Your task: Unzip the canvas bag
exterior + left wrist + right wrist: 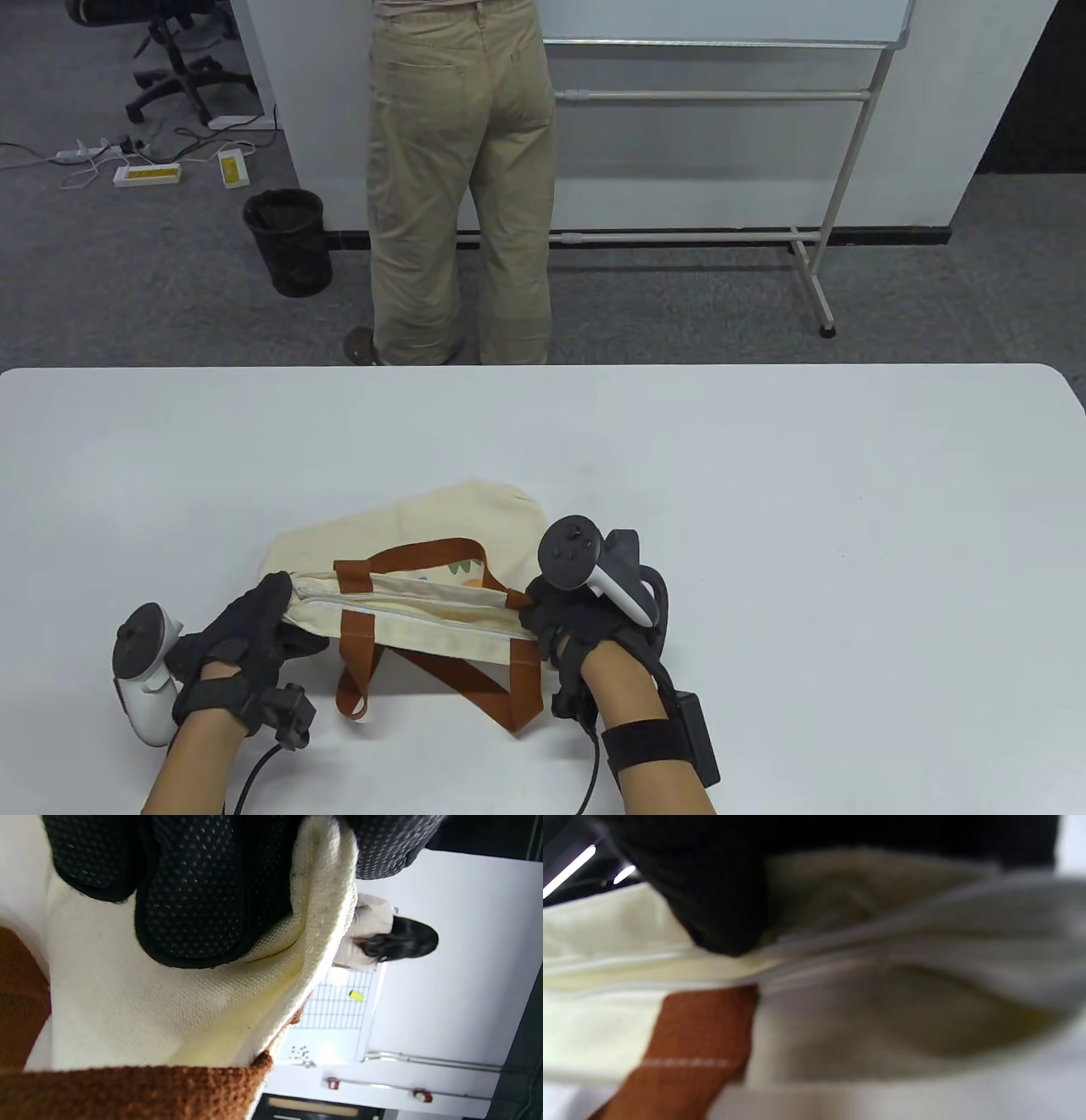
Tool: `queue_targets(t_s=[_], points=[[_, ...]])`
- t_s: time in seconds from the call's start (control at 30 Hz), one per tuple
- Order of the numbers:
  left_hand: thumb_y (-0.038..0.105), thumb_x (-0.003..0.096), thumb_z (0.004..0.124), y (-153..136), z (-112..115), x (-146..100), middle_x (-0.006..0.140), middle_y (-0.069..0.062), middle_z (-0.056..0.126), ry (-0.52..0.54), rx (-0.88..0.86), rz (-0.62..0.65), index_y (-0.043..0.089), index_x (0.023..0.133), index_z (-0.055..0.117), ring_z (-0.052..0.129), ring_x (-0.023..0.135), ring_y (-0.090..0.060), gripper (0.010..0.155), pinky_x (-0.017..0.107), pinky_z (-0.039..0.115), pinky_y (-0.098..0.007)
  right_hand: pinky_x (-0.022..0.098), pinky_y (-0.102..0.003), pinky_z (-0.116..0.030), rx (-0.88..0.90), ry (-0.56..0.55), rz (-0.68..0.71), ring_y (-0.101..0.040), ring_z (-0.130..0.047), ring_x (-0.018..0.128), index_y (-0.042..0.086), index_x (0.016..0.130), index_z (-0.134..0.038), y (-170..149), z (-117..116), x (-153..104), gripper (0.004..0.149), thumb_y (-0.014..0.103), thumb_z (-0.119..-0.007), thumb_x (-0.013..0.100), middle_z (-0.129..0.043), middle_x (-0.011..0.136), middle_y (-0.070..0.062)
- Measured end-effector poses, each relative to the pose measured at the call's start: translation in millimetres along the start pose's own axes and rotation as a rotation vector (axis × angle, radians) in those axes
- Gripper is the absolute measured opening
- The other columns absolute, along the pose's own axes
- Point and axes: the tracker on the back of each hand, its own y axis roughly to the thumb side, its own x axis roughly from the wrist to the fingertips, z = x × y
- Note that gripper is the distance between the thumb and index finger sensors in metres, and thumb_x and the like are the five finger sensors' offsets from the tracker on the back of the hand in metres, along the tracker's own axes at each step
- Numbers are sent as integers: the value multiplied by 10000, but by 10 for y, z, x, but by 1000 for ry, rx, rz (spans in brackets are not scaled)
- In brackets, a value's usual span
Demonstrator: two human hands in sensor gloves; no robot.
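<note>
Canvas bag (407, 552) lying flat on the white table (764, 509), near the front edge and left of centre, its zippered mouth turned toward the person. The zipper (407, 601) runs left to right between the two hands; from the table view it reads as closed or nearly so along the visible stretch, and the slider itself cannot be made out. Two brown webbing handles (356, 671) cross the mouth — one loop falls forward onto the table, the other lies back on the bag.

Left hand (246, 645): grips the left end of the mouth, the fabric bunched there; the left wrist view shows dotted glove fingers (203, 899) pressed onto a fold of cream canvas. Right hand (577, 628): at the right end of the zipper, fingertips on the fabric; the right wrist view is blurred, so whether it pinches the pull tab or only the cloth cannot be told.

Handling, as judged: the bag is light, soft and limp, and appears empty; it will crumple and follow the slider unless one end is anchored. Best hold — a firm pinch on the seam end of the mouth to keep the zipper line taut, and a fingertip pinch on the small pull tab. The woven cloth offers good grip; slack or folded canvas near the teeth could snag the slider.
</note>
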Motion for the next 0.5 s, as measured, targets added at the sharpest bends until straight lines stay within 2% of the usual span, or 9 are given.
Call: queue_targets(t_s=[0.13,0.3,0.5], points=[[491,508,714,91,-6,-19,589,-140,999,24,104,51,125,781,881,1036,399,-231,486,455,800,-492,300,-539,-743,34,-137,-42,-346,-953,340,56,781,-906,66,109,-11,470,323,-900,393,-976,529,-181],[483,498,727,207,-3,-55,613,-154,998,94,249,132,121,786,883,1030,422,-258,488,468,784,-511,266,-523,-749,52,-359,-51,-313,-945,272,22,752,-901,205,252,-94,471,333,-890,397,-971,471,-165],[470,471,750,358,14,-134,648,-159,999,209,484,267,133,789,890,1027,450,-283,484,482,771,-530,313,-529,-737,158,-573,9,-316,-934,338,37,772,-863,291,364,-198,471,331,-861,404,-942,524,-146]])
